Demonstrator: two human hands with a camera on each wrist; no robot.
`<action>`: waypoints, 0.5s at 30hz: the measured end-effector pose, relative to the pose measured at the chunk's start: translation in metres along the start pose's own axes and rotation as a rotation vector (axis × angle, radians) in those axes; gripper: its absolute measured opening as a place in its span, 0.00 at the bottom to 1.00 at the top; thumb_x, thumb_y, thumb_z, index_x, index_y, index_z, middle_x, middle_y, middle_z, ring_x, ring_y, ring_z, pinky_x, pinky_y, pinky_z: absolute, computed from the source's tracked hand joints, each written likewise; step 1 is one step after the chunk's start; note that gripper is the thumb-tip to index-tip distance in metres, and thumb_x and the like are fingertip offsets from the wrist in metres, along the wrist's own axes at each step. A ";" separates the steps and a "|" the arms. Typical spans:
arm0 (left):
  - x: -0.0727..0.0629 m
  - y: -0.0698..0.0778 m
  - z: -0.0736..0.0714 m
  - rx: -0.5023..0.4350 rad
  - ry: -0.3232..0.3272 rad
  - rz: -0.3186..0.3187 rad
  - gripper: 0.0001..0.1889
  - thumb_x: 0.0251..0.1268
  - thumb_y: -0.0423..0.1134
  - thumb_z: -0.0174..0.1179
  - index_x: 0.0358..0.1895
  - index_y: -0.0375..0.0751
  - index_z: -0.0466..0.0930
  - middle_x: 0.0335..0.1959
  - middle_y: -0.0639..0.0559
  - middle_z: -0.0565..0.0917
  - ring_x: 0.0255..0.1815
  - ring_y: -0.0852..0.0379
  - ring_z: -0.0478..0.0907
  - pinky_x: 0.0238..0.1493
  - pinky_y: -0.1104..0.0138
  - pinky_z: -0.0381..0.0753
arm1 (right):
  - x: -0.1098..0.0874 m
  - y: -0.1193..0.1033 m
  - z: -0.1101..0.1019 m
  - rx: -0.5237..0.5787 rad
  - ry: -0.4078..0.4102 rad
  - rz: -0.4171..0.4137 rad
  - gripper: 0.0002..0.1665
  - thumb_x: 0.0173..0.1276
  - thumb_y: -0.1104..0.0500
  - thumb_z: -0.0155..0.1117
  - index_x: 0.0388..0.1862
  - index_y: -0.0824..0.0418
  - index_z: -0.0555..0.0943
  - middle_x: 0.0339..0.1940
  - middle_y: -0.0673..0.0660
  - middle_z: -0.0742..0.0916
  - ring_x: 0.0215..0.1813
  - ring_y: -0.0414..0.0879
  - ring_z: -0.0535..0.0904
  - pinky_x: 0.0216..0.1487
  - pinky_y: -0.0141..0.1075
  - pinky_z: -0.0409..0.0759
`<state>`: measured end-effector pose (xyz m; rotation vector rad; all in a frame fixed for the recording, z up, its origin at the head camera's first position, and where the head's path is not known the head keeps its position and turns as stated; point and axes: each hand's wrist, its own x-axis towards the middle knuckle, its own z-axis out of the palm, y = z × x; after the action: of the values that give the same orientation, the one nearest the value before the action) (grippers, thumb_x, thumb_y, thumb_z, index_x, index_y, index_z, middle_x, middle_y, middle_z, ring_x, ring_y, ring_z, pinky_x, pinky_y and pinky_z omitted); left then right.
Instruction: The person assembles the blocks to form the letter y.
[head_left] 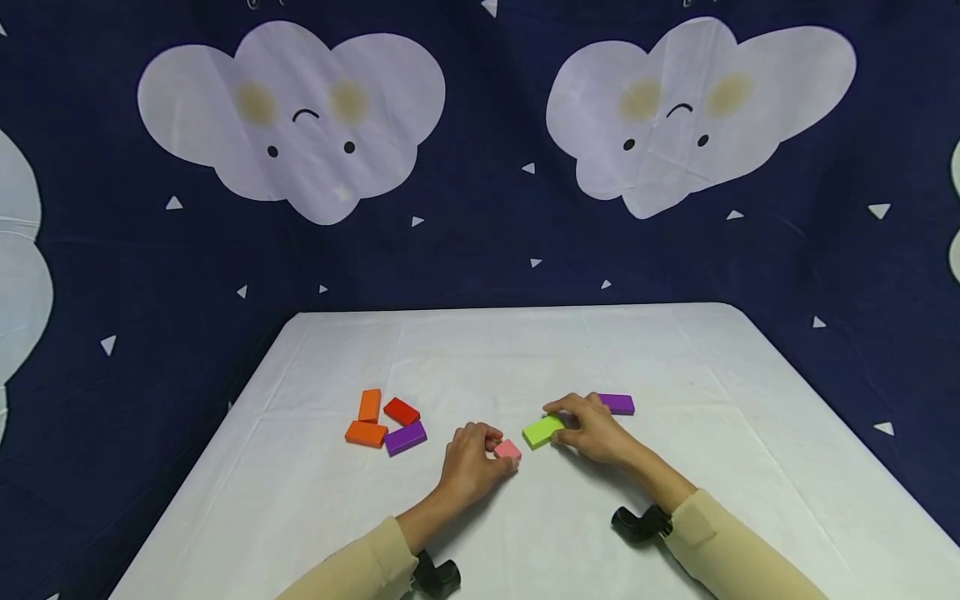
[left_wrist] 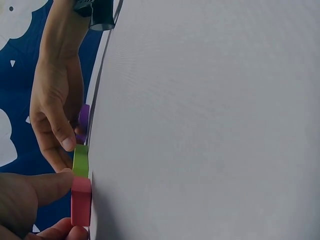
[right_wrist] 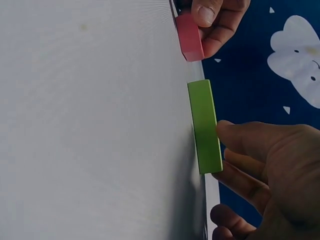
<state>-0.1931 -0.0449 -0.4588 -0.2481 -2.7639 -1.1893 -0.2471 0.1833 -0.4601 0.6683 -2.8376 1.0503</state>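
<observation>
My left hand (head_left: 471,467) pinches a small pink block (head_left: 507,451) between thumb and fingers, low over the white table. Just to the right, a longer lime-green block (head_left: 540,432) is held by my right hand (head_left: 597,435), thumb on its near side and fingers at the far side. A narrow gap parts the two blocks in the head view. In the right wrist view the green block (right_wrist: 205,127) shows its long side, with the pink block (right_wrist: 190,37) beyond its end. Behind the right hand's fingers lies a purple block (head_left: 618,405), partly covered.
Left of my hands, two orange blocks (head_left: 366,434), a red block (head_left: 402,412) and another purple block (head_left: 406,438) lie in a loose cluster on the white tabletop (head_left: 480,358). A dark blue curtain (head_left: 480,250) with printed clouds hangs behind the table's far edge.
</observation>
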 end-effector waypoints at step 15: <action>0.005 -0.013 -0.014 -0.103 -0.108 0.041 0.20 0.49 0.36 0.68 0.49 0.37 0.81 0.40 0.46 0.82 0.39 0.57 0.66 0.41 0.69 0.64 | -0.003 -0.004 0.001 -0.056 0.116 0.115 0.25 0.52 0.53 0.72 0.51 0.55 0.82 0.49 0.55 0.86 0.49 0.51 0.72 0.49 0.42 0.66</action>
<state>-0.2001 -0.0636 -0.4576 -0.3891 -2.7761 -1.3478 -0.2421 0.1807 -0.4590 0.4291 -2.8222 0.9856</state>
